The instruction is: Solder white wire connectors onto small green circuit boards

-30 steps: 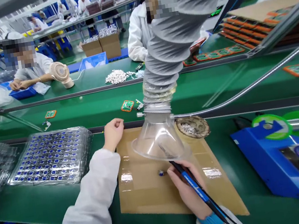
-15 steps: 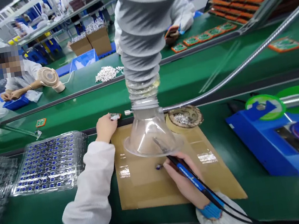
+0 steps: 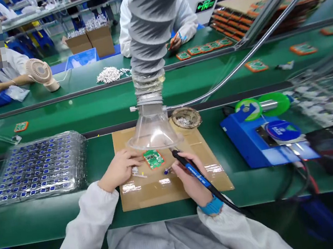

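Note:
A green circuit board (image 3: 154, 159) with an orange edge is on the brown cardboard sheet (image 3: 152, 196), below the clear fume hood (image 3: 155, 130). The fingers of my left hand (image 3: 121, 168) are closed at its left edge. Just beneath those fingers shows a small white part (image 3: 135, 172) with a thin stem. My right hand (image 3: 194, 177) grips a blue and black soldering iron (image 3: 195, 173) like a pen, its tip up near the hood rim. By the right fingertips is a small dark-blue component (image 3: 166, 171); whether they touch it cannot be told.
Behind the hood stands a round dish (image 3: 186, 118) of bits. Stacked clear trays (image 3: 39, 167) of blue-marked parts are at left, a blue solder-reel machine (image 3: 259, 135) at right. The grey hose (image 3: 147, 30) hangs in front. Co-workers sit beyond the green conveyor (image 3: 94, 110).
My left hand has come back from the conveyor edge with the circuit board and white part, onto the cardboard. My right hand still holds the soldering iron. The view has shifted.

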The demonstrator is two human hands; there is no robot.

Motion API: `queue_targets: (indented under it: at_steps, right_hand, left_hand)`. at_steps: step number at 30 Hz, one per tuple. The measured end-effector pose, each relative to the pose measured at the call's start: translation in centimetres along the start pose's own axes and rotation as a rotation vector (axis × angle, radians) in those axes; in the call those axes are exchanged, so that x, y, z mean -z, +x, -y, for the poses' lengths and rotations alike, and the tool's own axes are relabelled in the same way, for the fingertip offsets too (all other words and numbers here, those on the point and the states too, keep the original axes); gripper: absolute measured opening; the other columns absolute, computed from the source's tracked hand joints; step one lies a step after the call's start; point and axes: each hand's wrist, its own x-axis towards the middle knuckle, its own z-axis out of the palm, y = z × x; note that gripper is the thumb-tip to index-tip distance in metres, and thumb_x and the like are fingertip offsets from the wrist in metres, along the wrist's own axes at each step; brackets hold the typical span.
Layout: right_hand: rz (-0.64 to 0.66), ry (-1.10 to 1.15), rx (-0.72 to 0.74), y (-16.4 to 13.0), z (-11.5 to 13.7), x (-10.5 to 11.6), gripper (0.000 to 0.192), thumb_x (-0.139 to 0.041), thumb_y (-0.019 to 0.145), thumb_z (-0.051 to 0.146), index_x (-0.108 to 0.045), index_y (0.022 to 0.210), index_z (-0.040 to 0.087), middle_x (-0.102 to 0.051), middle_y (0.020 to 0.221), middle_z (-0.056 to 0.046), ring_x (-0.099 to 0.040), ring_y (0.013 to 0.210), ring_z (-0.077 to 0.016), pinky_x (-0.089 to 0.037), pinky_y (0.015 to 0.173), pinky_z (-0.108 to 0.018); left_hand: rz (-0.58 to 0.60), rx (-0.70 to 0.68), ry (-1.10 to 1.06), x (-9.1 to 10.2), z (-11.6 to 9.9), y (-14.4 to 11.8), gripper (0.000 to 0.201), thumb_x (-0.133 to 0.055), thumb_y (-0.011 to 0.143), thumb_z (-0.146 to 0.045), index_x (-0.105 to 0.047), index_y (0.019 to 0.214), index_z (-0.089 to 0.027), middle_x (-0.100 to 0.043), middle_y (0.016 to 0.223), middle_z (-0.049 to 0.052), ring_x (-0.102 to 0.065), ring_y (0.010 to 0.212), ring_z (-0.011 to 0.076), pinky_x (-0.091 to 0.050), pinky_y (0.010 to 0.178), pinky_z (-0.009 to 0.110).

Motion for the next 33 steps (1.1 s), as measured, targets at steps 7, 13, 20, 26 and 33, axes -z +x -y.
queue_targets:
  at_steps: [7, 13, 20, 26, 33]
  right_hand:
    - [0.089, 0.081, -0.014, -0.8, 0.4, -1.4, 0.029, -0.077, 0.086, 0.034, -0.064, 0.111, 0.027, -0.068, 0.086, 0.0, -0.069, 0.074, -0.0163, -0.061, 0.073, -0.033]
    - [0.136, 0.142, -0.022, -0.8, 0.6, -2.5, 0.028, -0.076, 0.088, 0.032, -0.063, 0.111, 0.027, -0.069, 0.087, 0.001, -0.068, 0.076, -0.015, -0.059, 0.073, -0.03]
    - [0.2, 0.189, -0.047, -0.5, 0.8, -2.9, 0.028, -0.074, 0.089, 0.034, -0.059, 0.113, 0.028, -0.068, 0.086, 0.002, -0.068, 0.074, -0.0145, -0.059, 0.072, -0.031]
    - [0.143, 0.071, -0.034, -0.5, 0.0, -3.0, 0.028, -0.072, 0.089, 0.034, -0.061, 0.114, 0.027, -0.07, 0.094, -0.002, -0.07, 0.083, -0.0172, -0.061, 0.078, -0.033]
    - [0.152, 0.054, -0.033, -0.5, -0.5, -3.0, 0.029, -0.071, 0.09, 0.033, -0.06, 0.117, 0.028, -0.069, 0.099, -0.003, -0.071, 0.086, -0.0176, -0.06, 0.081, -0.033]
  left_hand:
    - [0.007, -0.068, -0.026, -3.3, -3.0, 0.7, 0.031, -0.053, 0.091, -0.009, -0.073, 0.112, -0.019, -0.069, 0.134, 0.011, -0.061, 0.127, 0.0288, -0.05, 0.105, 0.048]
    - [-0.093, 0.061, -0.38, -2.8, -5.0, 0.8, 0.016, -0.06, 0.091, -0.016, -0.074, 0.094, -0.02, -0.077, 0.098, 0.007, -0.068, 0.099, 0.0231, -0.05, 0.095, 0.042]
    - [-0.07, 0.392, -0.786, -2.6, -5.5, 1.0, 0.017, -0.07, 0.088, -0.03, -0.077, 0.08, -0.017, -0.071, 0.08, 0.006, -0.066, 0.077, 0.0177, -0.051, 0.076, 0.031]
    - [-0.145, 0.466, -0.759, -2.7, -5.2, 0.9, 0.014, -0.072, 0.086, -0.029, -0.079, 0.08, -0.019, -0.073, 0.079, 0.006, -0.064, 0.071, 0.0165, -0.048, 0.065, 0.028]
    - [-0.212, 0.433, -0.624, -2.9, -5.2, 0.9, 0.01, -0.072, 0.085, -0.024, -0.079, 0.079, -0.02, -0.073, 0.078, 0.005, -0.065, 0.073, 0.0173, -0.048, 0.069, 0.03]
